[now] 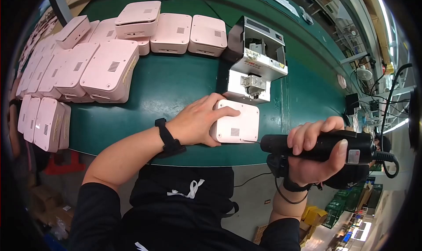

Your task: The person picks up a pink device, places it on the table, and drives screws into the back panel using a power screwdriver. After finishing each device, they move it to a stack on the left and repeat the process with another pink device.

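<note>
I've got left hand (193, 120) clasping pale box (243, 124) by left side; right hand (307, 168) wraps black driver (274, 144) crosswise, bit (252, 141) pointing left at box's near edge.

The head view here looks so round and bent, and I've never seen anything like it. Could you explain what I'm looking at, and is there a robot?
No robot here: these are a person's own bare hands. The picture comes from a wide fisheye camera worn on the head and looking down, which is why straight edges curve.

The left hand grips the left side of a pale box, with a finger across its top. The right hand holds a black corded tool, apparently a powered screwdriver, its thin shaft reaching the box's near edge.

Both work over a green table. More pale boxes are gathered at the left and far side, and a black and silver machine stands just beyond the held box.
</note>
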A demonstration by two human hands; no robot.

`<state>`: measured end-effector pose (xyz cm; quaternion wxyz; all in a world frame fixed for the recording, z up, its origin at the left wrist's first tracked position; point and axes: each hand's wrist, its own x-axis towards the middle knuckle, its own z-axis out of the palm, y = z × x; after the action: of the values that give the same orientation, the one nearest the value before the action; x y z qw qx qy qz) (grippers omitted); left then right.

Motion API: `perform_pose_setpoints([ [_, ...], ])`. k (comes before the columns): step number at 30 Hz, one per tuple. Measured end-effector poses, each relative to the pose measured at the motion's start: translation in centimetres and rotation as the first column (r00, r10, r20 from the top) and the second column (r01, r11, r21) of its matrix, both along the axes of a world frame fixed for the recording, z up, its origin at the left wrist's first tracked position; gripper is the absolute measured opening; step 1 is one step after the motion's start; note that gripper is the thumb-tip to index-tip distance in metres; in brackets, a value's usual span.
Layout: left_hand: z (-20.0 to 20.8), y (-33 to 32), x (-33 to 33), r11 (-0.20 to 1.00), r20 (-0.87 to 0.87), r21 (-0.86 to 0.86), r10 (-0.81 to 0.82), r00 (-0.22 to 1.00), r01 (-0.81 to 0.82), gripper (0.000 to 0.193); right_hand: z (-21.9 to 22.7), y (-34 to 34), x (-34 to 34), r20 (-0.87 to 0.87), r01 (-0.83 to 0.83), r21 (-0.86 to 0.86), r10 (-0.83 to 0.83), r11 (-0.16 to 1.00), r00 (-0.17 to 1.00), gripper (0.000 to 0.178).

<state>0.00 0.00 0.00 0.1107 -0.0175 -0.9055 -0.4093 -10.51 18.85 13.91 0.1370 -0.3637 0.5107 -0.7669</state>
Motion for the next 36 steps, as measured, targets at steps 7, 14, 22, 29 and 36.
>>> perform_pose_setpoints([
  [7, -0.2, 0.3, -0.3, 1.000, -0.024, -0.013, 0.027, 0.999, -0.027, 0.082, -2.5, 0.1, 0.3, -0.009, 0.001, -0.014, -0.001, 1.000, 1.000, 0.040],
  [14, -0.4, 0.2, -0.3, 0.999, -0.040, 0.001, 0.036, 0.999, -0.036, 0.080, -2.3, -0.2, 0.4, -0.082, -0.081, 0.036, 0.084, 0.996, 0.993, 0.042],
  [22, 0.2, 1.1, 0.2, 1.000, -0.026, -0.015, -0.014, 1.000, 0.013, 0.081, 1.4, -3.6, -2.4, -0.069, -0.038, -0.128, 0.029, 0.991, 0.997, 0.037],
  [29, 0.0, 0.8, 0.0, 0.999, -0.062, -0.011, 0.051, 0.997, -0.052, 0.082, 0.6, -6.6, -6.4, -0.033, 0.152, -0.055, -0.154, 0.987, 0.987, 0.035],
  [36, -0.3, 0.5, 0.2, 0.997, -0.032, 0.027, 0.068, 0.997, -0.067, 0.080, 0.5, -3.4, -0.9, 0.038, -0.081, -0.063, 0.084, 0.995, 0.996, 0.038],
])
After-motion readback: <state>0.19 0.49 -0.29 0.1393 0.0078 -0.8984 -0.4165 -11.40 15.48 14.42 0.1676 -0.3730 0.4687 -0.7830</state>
